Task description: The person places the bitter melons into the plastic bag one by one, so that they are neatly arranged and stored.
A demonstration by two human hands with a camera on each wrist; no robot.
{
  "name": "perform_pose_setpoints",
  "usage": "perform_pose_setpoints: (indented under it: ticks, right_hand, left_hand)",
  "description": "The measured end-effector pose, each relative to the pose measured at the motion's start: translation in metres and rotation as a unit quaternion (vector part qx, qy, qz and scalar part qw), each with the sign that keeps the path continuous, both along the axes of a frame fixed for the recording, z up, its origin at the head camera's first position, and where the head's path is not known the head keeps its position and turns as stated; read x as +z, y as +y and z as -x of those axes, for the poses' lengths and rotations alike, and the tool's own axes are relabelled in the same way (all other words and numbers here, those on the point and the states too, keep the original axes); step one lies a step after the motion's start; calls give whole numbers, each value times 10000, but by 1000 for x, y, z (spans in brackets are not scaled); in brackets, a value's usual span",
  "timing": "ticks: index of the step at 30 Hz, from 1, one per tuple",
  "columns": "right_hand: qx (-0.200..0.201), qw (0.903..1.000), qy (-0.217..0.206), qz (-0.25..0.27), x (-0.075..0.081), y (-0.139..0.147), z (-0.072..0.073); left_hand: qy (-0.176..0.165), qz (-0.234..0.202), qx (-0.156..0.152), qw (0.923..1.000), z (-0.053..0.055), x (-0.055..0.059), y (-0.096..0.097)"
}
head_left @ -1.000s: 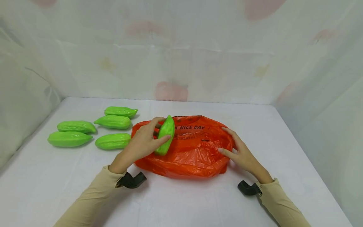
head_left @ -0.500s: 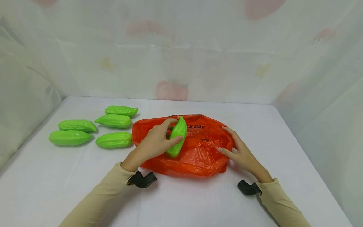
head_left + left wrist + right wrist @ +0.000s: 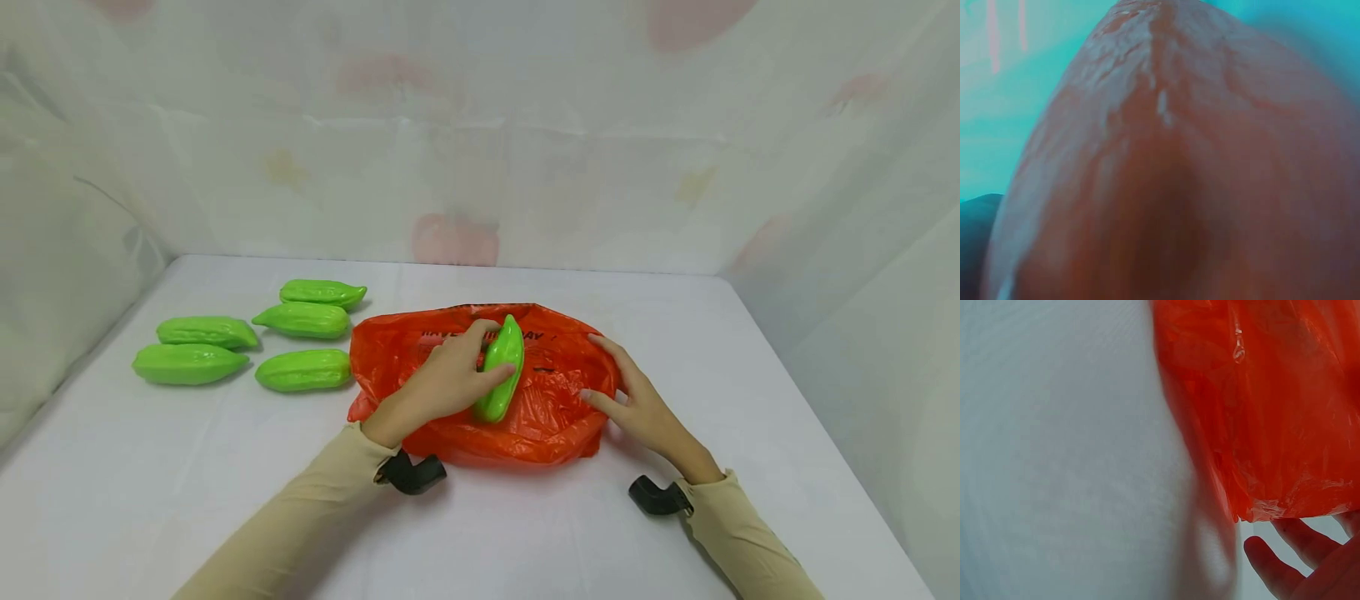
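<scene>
My left hand (image 3: 450, 379) grips a bright green, ridged bitter melon (image 3: 501, 371) between thumb and fingers, its pointed tip facing away from me. Both are over the mouth of a red plastic bag (image 3: 555, 408) lying on the white table. At the bag's right side, my right hand (image 3: 641, 408) holds the rim, thumb on the inner side and fingers outside. The right wrist view shows its fingers (image 3: 1310, 547) at the lower edge of the red plastic (image 3: 1272, 412). Crinkled bag plastic (image 3: 1210, 125) fills most of the left wrist view, with odd colours.
Several more bitter melons (image 3: 303, 371) lie on the white-covered table (image 3: 510, 533), left of the bag. A patterned white curtain (image 3: 570, 200) hangs behind the table and along both sides. A black wrist mount (image 3: 412, 473) sits at each cuff.
My left hand has moved rightward with the bitter melon, from the bag's left part to its middle. The right hand stays at the right rim.
</scene>
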State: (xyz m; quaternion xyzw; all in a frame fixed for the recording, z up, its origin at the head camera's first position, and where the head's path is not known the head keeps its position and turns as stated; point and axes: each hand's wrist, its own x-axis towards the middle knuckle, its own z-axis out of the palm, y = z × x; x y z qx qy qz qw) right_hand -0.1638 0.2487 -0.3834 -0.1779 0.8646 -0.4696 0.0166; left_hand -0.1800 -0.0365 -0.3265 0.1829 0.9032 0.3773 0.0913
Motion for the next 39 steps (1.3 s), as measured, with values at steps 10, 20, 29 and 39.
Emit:
perform_pose_setpoints:
  ticks: [10, 20, 29, 39]
  right_hand:
    - [13, 9999, 156, -20, -2, 1, 0]
    - [59, 9998, 188, 9, -1, 0, -1]
    - [57, 9999, 159, -31, 0, 0, -1]
    - [69, 9996, 247, -118, -1, 0, 1]
  left_hand:
    - [-174, 32, -246, 9995, 4, -4, 21]
    - [-444, 164, -334, 9983, 7, -7, 34]
    - [-446, 311, -386, 9978, 6, -9, 46]
    - [-616, 303, -382, 9969, 6, -10, 62]
